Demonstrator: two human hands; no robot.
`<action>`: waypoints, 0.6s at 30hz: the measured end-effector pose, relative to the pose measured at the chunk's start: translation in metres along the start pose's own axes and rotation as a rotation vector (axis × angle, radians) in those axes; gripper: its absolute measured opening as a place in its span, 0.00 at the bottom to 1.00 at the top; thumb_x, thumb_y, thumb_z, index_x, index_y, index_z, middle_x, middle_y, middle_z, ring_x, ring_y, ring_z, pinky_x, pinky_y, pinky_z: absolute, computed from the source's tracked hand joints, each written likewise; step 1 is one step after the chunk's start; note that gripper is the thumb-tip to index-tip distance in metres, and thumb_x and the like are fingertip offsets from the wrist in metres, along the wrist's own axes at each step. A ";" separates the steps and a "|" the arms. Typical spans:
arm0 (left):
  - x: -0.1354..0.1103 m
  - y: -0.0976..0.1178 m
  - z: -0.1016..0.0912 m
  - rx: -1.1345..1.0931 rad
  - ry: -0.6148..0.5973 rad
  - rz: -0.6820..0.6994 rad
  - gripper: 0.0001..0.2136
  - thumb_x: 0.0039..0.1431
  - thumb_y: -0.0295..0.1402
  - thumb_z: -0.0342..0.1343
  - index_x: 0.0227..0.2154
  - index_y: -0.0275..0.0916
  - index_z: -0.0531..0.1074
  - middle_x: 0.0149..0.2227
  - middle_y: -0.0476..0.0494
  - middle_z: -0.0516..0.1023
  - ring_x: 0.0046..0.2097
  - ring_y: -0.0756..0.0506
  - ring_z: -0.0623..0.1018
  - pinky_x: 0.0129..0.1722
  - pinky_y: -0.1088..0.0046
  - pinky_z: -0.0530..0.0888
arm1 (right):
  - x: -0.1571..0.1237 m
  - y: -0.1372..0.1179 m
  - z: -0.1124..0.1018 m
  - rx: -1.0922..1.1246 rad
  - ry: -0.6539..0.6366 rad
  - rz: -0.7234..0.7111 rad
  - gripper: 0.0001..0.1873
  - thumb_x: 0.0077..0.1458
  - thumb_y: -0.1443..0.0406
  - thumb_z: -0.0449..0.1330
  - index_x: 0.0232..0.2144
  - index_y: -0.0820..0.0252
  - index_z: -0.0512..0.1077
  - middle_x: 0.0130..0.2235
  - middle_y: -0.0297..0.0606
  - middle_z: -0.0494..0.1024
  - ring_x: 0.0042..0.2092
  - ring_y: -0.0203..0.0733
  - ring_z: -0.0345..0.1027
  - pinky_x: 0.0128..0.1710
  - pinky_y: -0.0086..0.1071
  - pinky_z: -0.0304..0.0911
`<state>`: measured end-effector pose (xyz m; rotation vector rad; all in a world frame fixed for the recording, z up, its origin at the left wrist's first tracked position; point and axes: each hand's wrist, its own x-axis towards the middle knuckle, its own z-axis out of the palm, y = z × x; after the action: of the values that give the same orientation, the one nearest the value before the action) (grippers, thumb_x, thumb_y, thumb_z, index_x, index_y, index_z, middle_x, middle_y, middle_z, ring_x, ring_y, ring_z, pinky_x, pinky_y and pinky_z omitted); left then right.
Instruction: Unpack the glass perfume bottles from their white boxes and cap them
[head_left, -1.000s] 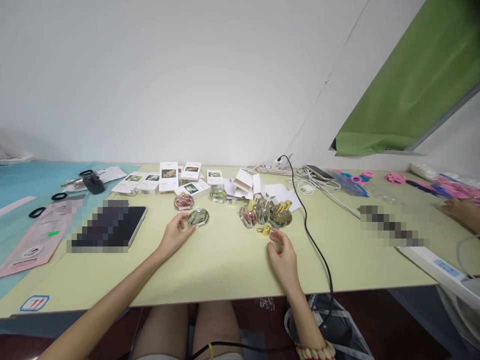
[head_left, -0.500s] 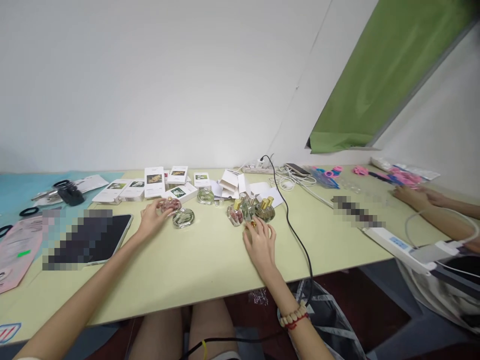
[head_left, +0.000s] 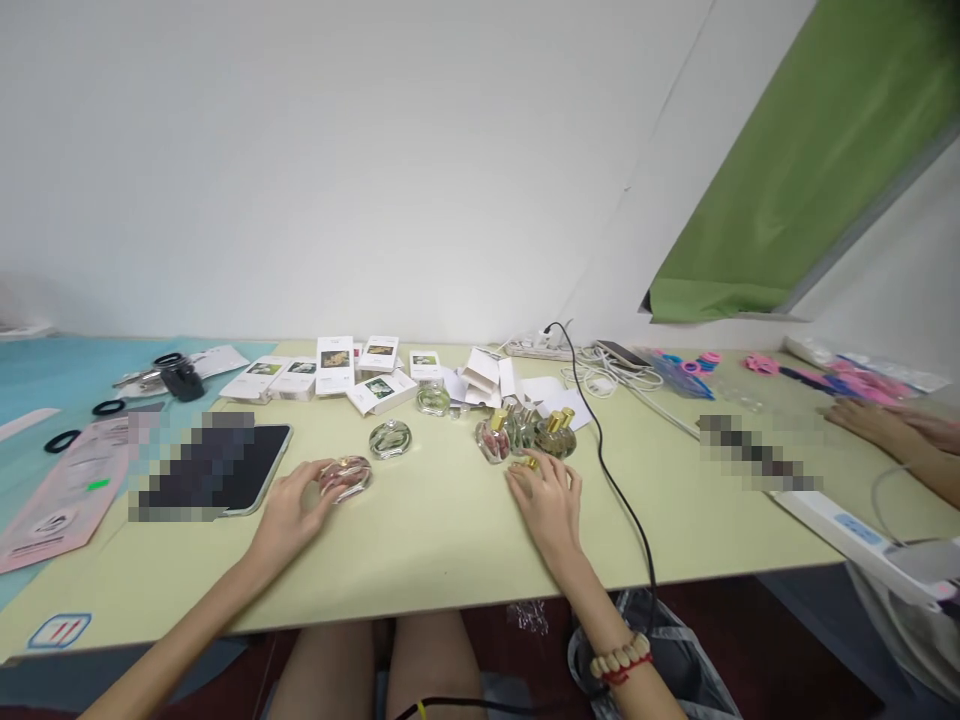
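My left hand [head_left: 289, 515] pinches a clear glass perfume bottle with reddish contents [head_left: 347, 479] by its left side, low over the table. This bottle has no tall cap on it. Just beyond it lies a greenish capless bottle [head_left: 390, 438], and another capless bottle [head_left: 433, 399] sits nearer the boxes. My right hand [head_left: 550, 500] rests on the table with its fingers curled around a small gold cap [head_left: 528, 462]. In front of these fingers stand several gold-capped bottles, among them a reddish one [head_left: 493, 442] and a dark greenish one [head_left: 556, 440].
White perfume boxes [head_left: 335, 368] and opened cartons [head_left: 480, 370] line the back. A tablet [head_left: 259, 465] lies at left, near a black jar [head_left: 180, 380]. A black cable [head_left: 619, 490] crosses the table at right. Another person's hands [head_left: 870, 420] work by a power strip [head_left: 832, 530].
My left hand has drawn the reddish bottle toward me, away from beside the greenish one. My right hand stays at the gold cap. The whole view has shifted slightly.
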<state>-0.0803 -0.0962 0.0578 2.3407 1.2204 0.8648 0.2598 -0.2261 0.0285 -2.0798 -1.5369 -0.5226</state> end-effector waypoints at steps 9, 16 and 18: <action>0.018 0.035 0.036 -0.105 -0.145 0.282 0.14 0.55 0.38 0.50 0.43 0.39 0.66 0.38 0.42 0.73 0.40 0.45 0.72 0.41 0.68 0.68 | -0.002 0.001 -0.011 -0.022 -0.064 0.063 0.18 0.51 0.57 0.54 0.42 0.56 0.70 0.45 0.41 0.71 0.44 0.48 0.61 0.39 0.40 0.53; 0.047 0.050 0.060 -0.185 -0.218 0.386 0.15 0.54 0.37 0.50 0.45 0.39 0.66 0.39 0.41 0.73 0.40 0.46 0.72 0.40 0.70 0.69 | 0.004 0.001 -0.025 0.069 -0.079 0.166 0.15 0.54 0.60 0.50 0.41 0.54 0.71 0.45 0.36 0.72 0.38 0.41 0.67 0.29 0.31 0.59; 0.048 0.050 0.064 -0.196 -0.193 0.389 0.15 0.54 0.37 0.51 0.43 0.39 0.67 0.38 0.42 0.73 0.40 0.46 0.72 0.38 0.72 0.69 | 0.011 0.004 -0.020 0.061 -0.116 0.113 0.15 0.52 0.60 0.51 0.40 0.54 0.72 0.42 0.37 0.73 0.41 0.44 0.65 0.30 0.32 0.60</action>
<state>0.0138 -0.0868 0.0555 2.4659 0.5838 0.8083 0.2666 -0.2304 0.0506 -2.1676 -1.4689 -0.3144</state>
